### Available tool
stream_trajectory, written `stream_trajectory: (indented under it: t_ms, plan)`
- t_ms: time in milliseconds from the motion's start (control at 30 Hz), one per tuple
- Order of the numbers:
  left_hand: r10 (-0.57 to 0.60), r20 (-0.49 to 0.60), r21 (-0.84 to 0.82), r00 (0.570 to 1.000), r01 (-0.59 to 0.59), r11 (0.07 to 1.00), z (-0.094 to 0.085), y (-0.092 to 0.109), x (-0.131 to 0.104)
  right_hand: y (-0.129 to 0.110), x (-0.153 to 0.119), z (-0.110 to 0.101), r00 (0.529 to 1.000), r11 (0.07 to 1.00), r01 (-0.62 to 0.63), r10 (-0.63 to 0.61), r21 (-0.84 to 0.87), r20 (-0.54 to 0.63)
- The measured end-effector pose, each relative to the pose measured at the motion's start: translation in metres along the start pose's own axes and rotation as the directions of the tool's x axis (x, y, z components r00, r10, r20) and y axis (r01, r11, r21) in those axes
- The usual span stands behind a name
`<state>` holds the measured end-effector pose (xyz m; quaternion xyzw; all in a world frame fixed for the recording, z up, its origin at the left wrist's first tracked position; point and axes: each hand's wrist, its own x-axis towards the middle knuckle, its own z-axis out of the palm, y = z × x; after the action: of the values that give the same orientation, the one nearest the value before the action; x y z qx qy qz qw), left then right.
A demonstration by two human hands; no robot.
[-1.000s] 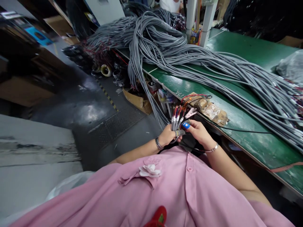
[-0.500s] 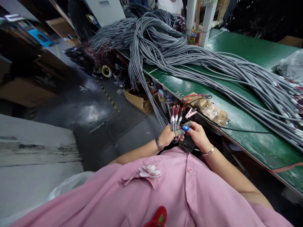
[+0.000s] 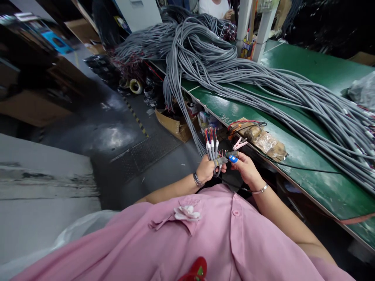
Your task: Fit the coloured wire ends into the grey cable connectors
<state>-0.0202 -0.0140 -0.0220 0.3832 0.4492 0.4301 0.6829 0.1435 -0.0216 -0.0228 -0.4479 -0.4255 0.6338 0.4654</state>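
Observation:
My left hand (image 3: 206,169) is closed around a bunch of grey cables (image 3: 211,151). Their white-banded ends point up, with stripped coloured wires (image 3: 210,135) fanning out on top. One more cable end leans right, its thin wires (image 3: 222,153) spread beside my right fingers. My right hand (image 3: 246,170) pinches at these wires, a blue cover (image 3: 233,159) on its thumb and a grey sleeve on a finger. The exact contact between fingertips and wires is too small to see. Grey finger covers are also on my left hand.
A green table (image 3: 307,164) runs along the right, carrying a long heap of grey cables (image 3: 205,58). At its near edge are a pink clip (image 3: 240,143) and a tape-wrapped block (image 3: 263,139). An open cardboard box (image 3: 172,125) sits below. Another person (image 3: 215,8) is behind the table.
The view has shifted slightly. One cable end that stood with the bunch now leans right, apart from the others, with its wires splayed near my right fingers.

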Motion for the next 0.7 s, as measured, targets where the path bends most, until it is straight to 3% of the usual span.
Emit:
stream_trajectory:
  t_ms: [133, 400, 700]
  plan:
    - [0.005, 0.015, 0.003, 1.000, -0.005, 1.000, 0.003, 0.000, 0.001, -0.005, 0.001, 0.010, 0.999, 1.000, 0.004, -0.004, -0.019, 0.039]
    - [0.016, 0.033, 0.038, 0.999, -0.018, 0.999, 0.003, -0.002, 0.001, 0.000, 0.006, 0.016, 1.000, 0.996, -0.003, 0.004, 0.092, -0.011]
    - [0.016, -0.060, -0.029, 0.998, -0.018, 0.999, 0.007, -0.002, 0.001, 0.009, 0.002, 0.023, 0.997, 0.977, 0.043, -0.027, 0.211, -0.077]
